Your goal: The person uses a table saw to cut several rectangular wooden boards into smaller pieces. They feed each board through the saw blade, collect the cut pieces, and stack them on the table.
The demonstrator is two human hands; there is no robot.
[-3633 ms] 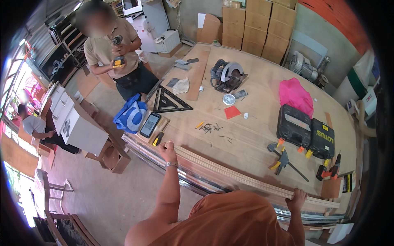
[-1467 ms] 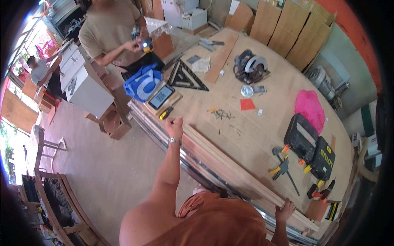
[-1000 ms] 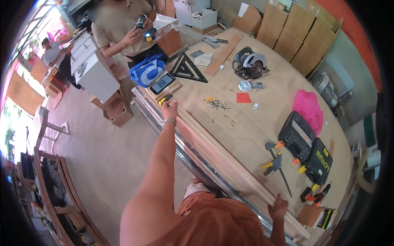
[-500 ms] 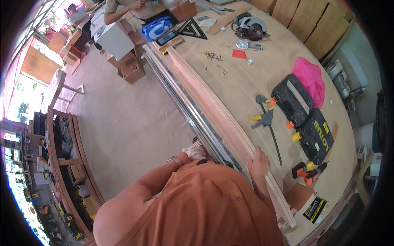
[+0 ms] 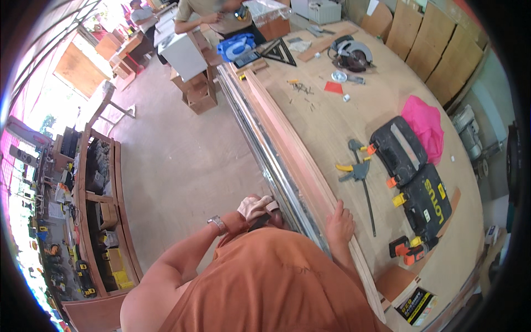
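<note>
My left hand, below a wristwatch, is closed around a pale bunched cloth close to my body, just left of the bench edge. A small dark piece shows under it, too hidden to name. My right hand lies on the long wooden strips, its fingers extended and slightly bent over their right edge. Beside the strips, along the bench edge, run long shiny metal rails. A bar clamp with yellow handles rests on the bench to the right of my right hand.
Across the bench are a circular saw, scattered screws, a black tool case, a pink bag and an orange drill. A person stands beyond the far end. Tool shelves stand left.
The view has turned, so the bench's far end sits further right and lower. My left hand, with the cloth, has shifted slightly and its forearm shows more. My right hand remains on the strips.
</note>
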